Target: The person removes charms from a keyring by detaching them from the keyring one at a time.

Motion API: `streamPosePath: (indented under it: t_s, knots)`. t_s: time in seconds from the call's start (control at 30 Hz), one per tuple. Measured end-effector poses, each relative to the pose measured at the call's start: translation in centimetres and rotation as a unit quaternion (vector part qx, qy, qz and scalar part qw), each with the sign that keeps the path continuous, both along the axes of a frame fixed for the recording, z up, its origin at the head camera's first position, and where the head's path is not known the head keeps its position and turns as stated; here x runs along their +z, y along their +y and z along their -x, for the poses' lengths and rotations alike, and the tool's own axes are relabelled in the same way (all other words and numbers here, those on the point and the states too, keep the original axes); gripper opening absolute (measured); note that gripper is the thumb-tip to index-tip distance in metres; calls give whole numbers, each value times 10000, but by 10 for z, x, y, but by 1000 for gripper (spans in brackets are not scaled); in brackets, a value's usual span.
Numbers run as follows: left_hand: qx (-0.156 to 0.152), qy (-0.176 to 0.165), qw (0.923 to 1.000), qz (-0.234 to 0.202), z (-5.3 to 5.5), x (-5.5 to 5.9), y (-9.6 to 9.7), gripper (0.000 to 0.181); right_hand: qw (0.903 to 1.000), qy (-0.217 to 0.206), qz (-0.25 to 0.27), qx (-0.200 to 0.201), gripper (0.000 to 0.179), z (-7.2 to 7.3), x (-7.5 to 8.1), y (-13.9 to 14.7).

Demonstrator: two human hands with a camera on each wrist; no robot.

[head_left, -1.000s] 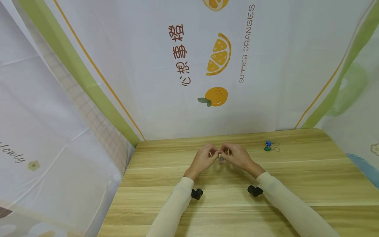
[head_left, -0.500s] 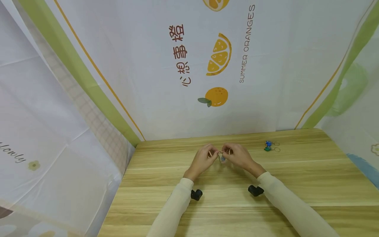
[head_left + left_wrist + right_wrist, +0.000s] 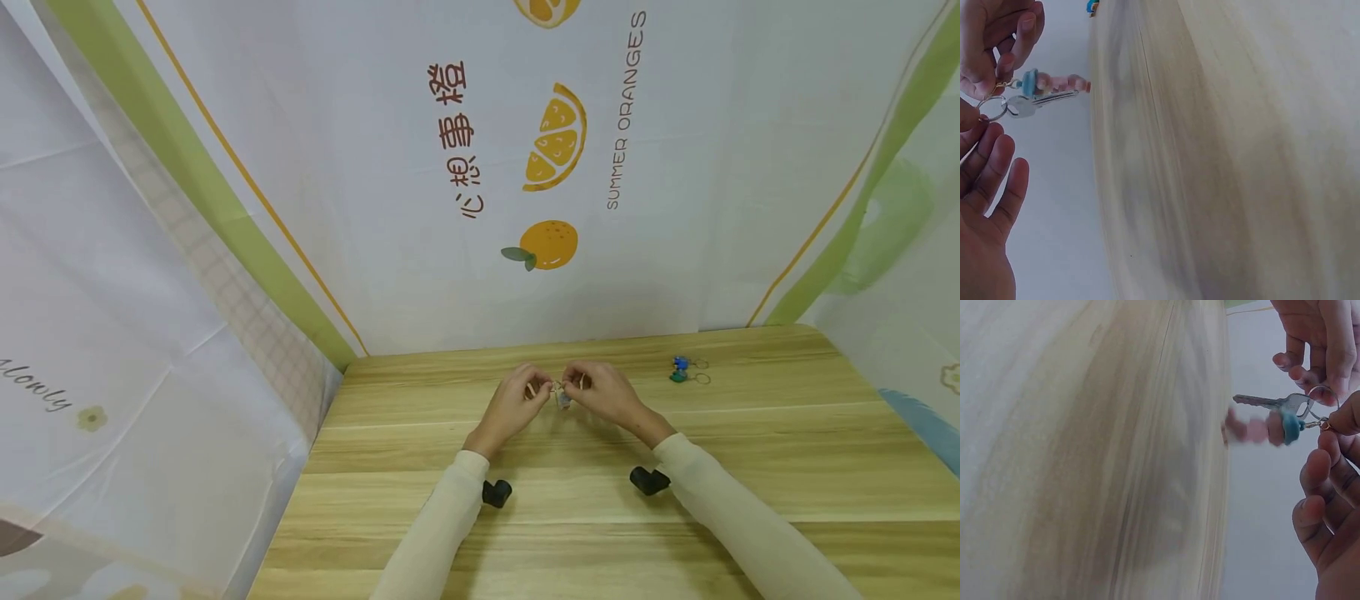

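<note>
Both hands meet above the table in the head view, with a key ring (image 3: 992, 109) between their fingertips. The left hand (image 3: 517, 400) pinches the ring itself. The right hand (image 3: 603, 393) pinches the small gold clasp (image 3: 1325, 424) where the charm joins the ring. From the ring hang a silver key (image 3: 1027, 105) and a figure charm (image 3: 1054, 83), teal at its top and pink below. The charm is blurred in the right wrist view. Other fingers of both hands are spread loosely around the ring.
Two more keychains, one blue (image 3: 680, 363) and one green (image 3: 678, 377), lie with their rings at the table's back right. A white printed curtain (image 3: 487, 292) rises behind the wooden table (image 3: 570, 542). Black wrist camera pieces (image 3: 497, 493) show below the forearms.
The hands stay almost in place, the right fingertips slightly farther from the left. The hanging charm and key have shifted and turned between the fingers.
</note>
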State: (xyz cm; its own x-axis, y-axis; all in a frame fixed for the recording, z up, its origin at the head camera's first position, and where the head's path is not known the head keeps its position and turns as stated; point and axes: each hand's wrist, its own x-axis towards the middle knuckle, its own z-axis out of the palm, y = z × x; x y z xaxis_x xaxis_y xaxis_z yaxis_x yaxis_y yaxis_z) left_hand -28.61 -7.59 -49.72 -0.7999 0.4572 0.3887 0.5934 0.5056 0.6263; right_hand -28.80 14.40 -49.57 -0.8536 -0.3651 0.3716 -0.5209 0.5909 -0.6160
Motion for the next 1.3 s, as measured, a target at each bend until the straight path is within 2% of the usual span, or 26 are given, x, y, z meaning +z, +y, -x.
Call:
streamPosePath:
  t_s: [0.27, 0.57, 0.9, 1.3]
  knots:
    - [-6, -60, 10000, -12, 0, 1, 6, 14, 10000, 10, -7, 62, 5, 0, 2, -1]
    - [117, 86, 9999, 49, 0, 3, 8, 16, 9998, -126, -12, 121, 6, 0, 3, -2]
    - [191, 158, 9997, 42, -1, 3, 5, 18, 9998, 104, -164, 30, 8, 3, -2, -5]
    - [250, 342, 9991, 82, 0, 4, 4, 16, 9998, 104, -153, 117, 5, 2, 2, -6]
